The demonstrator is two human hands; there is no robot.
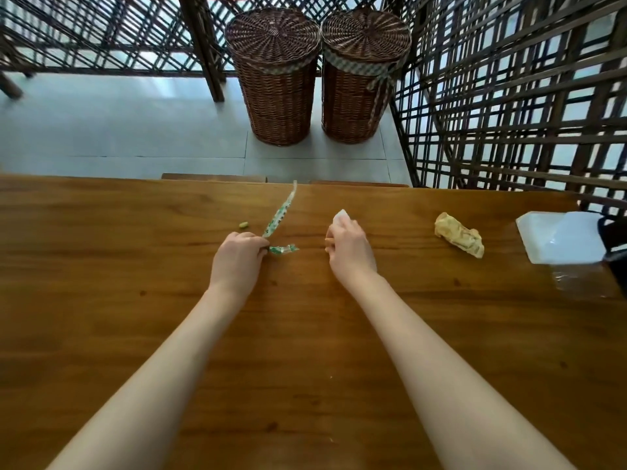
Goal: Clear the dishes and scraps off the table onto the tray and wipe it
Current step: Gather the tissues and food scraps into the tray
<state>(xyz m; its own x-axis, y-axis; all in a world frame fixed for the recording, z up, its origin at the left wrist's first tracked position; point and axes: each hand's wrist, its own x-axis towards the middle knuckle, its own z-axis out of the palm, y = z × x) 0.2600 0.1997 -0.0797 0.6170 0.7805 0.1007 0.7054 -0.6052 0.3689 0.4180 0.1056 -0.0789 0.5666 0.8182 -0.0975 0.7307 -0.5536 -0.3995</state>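
A person gathers scraps from a wooden desk, both arms stretched toward its far edge. The left hand pinches a green-and-white wrapper at its near end, the long strip trailing toward the far edge and a torn piece lying at the fingertips, apparently so the whole length lifts in one pull. The right hand curls around a white wad, with something thin and tan poking out beneath the fingers; what it is cannot be told. A small green scrap sits just left of the left hand. A crumpled yellow wrapper lies toward the right edge, near a white dish at the right edge, probably collected there. The tray itself is not clearly in view. Judging by the litter left, clearing is unfinished and wiping has not begun.
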